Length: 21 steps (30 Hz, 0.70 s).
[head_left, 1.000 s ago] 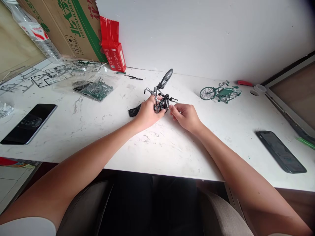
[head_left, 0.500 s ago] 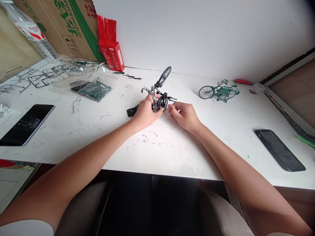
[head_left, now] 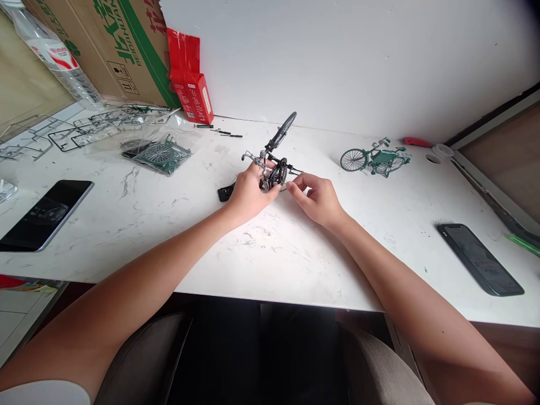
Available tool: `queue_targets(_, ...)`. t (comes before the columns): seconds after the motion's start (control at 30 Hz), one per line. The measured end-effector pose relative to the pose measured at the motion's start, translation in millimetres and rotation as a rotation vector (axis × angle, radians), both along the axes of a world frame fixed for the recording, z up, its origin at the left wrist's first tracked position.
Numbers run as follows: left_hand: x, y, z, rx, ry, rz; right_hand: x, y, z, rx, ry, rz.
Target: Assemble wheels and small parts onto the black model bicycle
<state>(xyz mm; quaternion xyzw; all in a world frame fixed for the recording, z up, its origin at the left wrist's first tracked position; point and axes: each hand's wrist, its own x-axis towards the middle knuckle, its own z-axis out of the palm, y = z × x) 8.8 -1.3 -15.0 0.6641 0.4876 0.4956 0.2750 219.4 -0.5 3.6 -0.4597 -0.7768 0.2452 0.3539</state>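
A small black model bicycle (head_left: 277, 173) is gripped in my left hand (head_left: 250, 192), its handlebar towards the upper left and one wheel (head_left: 282, 131) sticking up behind. My fingers cover part of its frame. Close against the bicycle's right side, my right hand (head_left: 315, 197) is closed in a pinch of thumb and forefinger. Whatever lies between those fingertips is too small to make out. Beside my left hand a flat black part (head_left: 225, 193) rests on the table, partly hidden by the hand.
A green model bicycle (head_left: 375, 158) stands at the right, near a red object (head_left: 417, 142). Phones lie at the left (head_left: 46, 216) and right (head_left: 481, 259). Bagged parts (head_left: 158, 154), loose sprues (head_left: 80, 129), a red packet (head_left: 192, 84), a carton (head_left: 126, 50) and a bottle (head_left: 59, 56) occupy the back left.
The black model bicycle has turned slightly in my left hand, so its raised wheel looks narrower. My right fingertips have shifted slightly left, closer to the bicycle.
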Motion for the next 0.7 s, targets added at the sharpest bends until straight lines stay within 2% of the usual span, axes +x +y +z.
queue_targets(0.2, 0.9, 0.9, -1.5, 0.016, -0.024, -0.029, -0.4, -0.9, -0.5, -0.069, -0.026, 0.000)
queue_targets(0.4, 0.7, 0.1, 0.1, 0.029, -0.022, 0.007, -0.6, -1.2, -0.4, -0.016, 0.062, -0.010)
queue_targets(0.57, 1.1, -1.6, 4.4, 0.039, -0.015, -0.014, 0.0, -0.1, -0.9, 0.014, 0.010, -0.034)
queue_targets(0.7, 1.8, -3.6, 7.3, 0.030, -0.030, -0.042, 0.0, -0.6, -0.3, -0.031, -0.012, -0.042)
